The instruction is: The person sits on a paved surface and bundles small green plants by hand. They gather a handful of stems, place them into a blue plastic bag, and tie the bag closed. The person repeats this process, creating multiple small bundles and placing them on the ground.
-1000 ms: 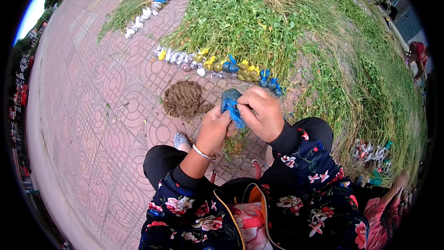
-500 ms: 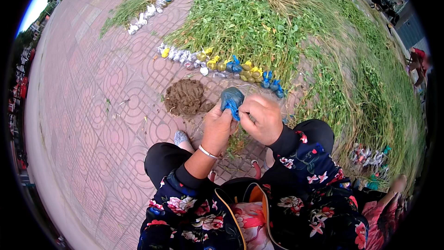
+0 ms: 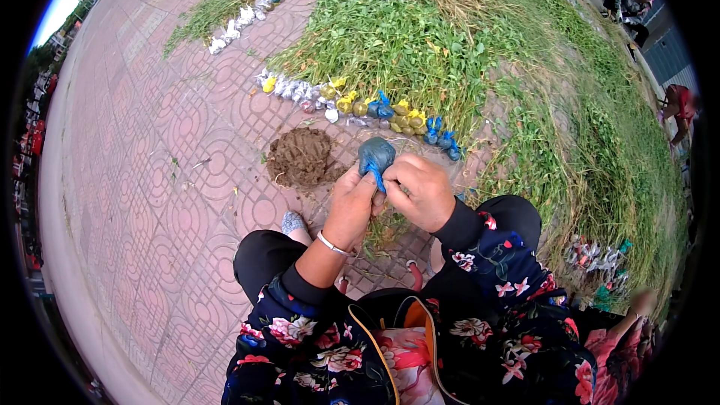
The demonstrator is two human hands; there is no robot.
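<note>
In front of me a round bag of blue plastic (image 3: 376, 153), bulging and dark inside, rests in my left hand (image 3: 351, 202), whose fingers grip its base and neck. My right hand (image 3: 420, 189) pinches the narrow twisted blue plastic hanging from the bag, its fingertips beside my left thumb. Just beyond my left hand a heap of brown mud (image 3: 298, 156) lies on the pink paving. Behind it runs a row of small knotted bags (image 3: 352, 105), white, yellow and blue, at the ends of leafy green plants (image 3: 397, 45).
Another plant bundle (image 3: 206, 19) with bags lies at upper left. Long grassy stems (image 3: 585, 165) cover the right side, with more bags (image 3: 592, 255). A person (image 3: 632, 11) sits at upper right; another person's arm (image 3: 630, 315) shows at lower right. My knees frame the hands.
The blue bag's loose, crumpled plastic has become a narrower twisted strip, and the bulge now sits more upright above it. My right fingers have shifted slightly along the plastic; both hands keep hold.
</note>
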